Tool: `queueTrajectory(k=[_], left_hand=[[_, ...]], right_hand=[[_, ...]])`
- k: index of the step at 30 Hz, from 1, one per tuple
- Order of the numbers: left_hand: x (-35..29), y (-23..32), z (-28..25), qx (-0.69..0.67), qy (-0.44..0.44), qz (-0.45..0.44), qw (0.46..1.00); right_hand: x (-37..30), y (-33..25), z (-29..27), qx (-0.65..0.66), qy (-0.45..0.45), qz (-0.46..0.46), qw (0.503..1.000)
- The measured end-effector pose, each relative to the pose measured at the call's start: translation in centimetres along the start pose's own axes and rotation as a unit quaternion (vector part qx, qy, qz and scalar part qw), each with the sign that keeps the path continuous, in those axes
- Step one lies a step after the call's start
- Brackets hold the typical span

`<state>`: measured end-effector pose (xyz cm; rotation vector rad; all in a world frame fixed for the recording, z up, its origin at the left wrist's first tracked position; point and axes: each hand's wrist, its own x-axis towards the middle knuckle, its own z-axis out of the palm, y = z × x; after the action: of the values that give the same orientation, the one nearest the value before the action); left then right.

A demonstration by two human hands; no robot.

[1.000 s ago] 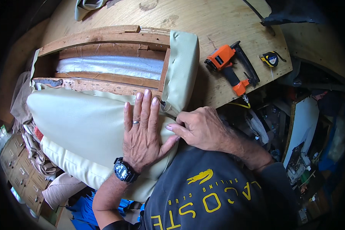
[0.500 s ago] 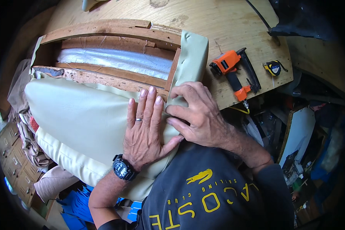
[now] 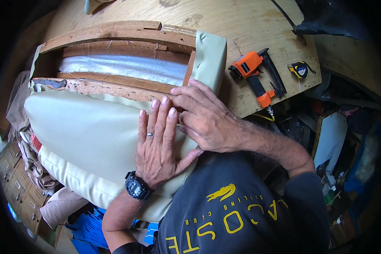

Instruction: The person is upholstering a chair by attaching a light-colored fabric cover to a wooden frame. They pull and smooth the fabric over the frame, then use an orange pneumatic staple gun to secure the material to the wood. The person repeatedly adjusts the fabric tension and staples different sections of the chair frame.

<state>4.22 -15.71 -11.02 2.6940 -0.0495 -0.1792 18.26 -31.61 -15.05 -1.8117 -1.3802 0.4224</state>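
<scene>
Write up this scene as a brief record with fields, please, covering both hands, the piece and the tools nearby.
Left hand: palm down on the pale green cover, ring on one finger
Right hand: bent over the cover's edge beside the left hand; its grip is hidden
Piece: wooden frame, partly covered, its open bay showing silvery sheet
Tools: orange and black power tool and tape measure, lying right of the piece
Surface: wooden table

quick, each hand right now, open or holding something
Left hand: open, palm down on the smooth pale-green upholstery cover.
Right hand: curled at the cover's edge; whether it pinches anything cannot be told.
</scene>
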Motion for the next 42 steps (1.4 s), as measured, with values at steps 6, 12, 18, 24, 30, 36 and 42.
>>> queueTrajectory(k=[6, 12, 18, 24, 30, 36, 42], left_hand=[[0.7, -0.2, -0.8, -0.046, 0.111, -0.045, 0.992], [3.6, -2.9, -4.7, -0.018, -0.019, 0.009, 1.000], [4.1, -3.8, -2.6, -0.101, -0.020, 0.063, 0.993], [3.9, -3.5, -2.7, -0.088, -0.007, 0.074, 0.993], [3.9, -3.6, -1.8, -0.118, 0.041, 0.069, 0.990], [3.8, -3.5, -2.3, -0.110, 0.030, 0.070, 0.991], [3.7, -3.3, -2.9, -0.100, -0.010, 0.040, 0.994]], right_hand=[[-0.1, -0.2, 0.1, -0.035, 0.020, -0.002, 0.999], [-0.2, -0.2, 0.0, -0.020, 0.022, 0.003, 1.000], [-0.7, 0.3, 0.8, -0.041, 0.046, -0.023, 0.998], [-3.5, 2.4, -3.0, 0.049, 0.136, 0.140, 0.980], [-14.9, 12.8, -1.7, -0.238, 0.036, 0.356, 0.903], [-13.8, 14.6, -1.1, -0.189, 0.004, 0.465, 0.865], [-15.2, 14.9, -9.3, -0.022, 0.050, 0.463, 0.885]])
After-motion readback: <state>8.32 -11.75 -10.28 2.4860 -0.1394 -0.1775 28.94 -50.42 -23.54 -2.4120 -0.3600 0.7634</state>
